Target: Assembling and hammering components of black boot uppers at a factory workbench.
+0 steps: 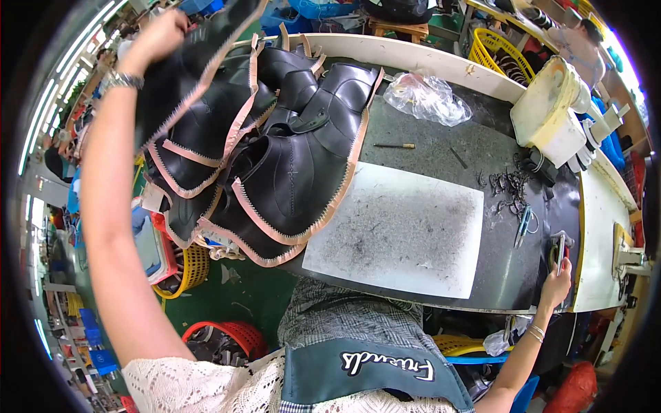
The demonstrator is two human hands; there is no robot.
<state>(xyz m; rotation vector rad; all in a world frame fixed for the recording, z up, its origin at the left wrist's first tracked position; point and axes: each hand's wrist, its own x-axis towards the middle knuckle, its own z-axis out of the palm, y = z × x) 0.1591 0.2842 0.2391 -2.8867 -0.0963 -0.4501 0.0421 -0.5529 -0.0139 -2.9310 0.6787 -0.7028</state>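
Note:
My left hand is raised at the far left, its fingers closed on the edge of a black shoe upper. That upper has a pale pink, zigzag-cut border and hangs slantwise, blurred near the hand. Below and right of it, several similar black uppers lie overlapped in a pile, partly over the table's left edge. At the table's right end, my right hand is closed round a slim metal hand tool with a red part; its exact kind is unclear.
A white sheet speckled with dark bits lies mid-table. Beyond it are a clear plastic bag and a thin rod. Blue-handled scissors lie by black scraps. A pale bin stands far right, baskets below.

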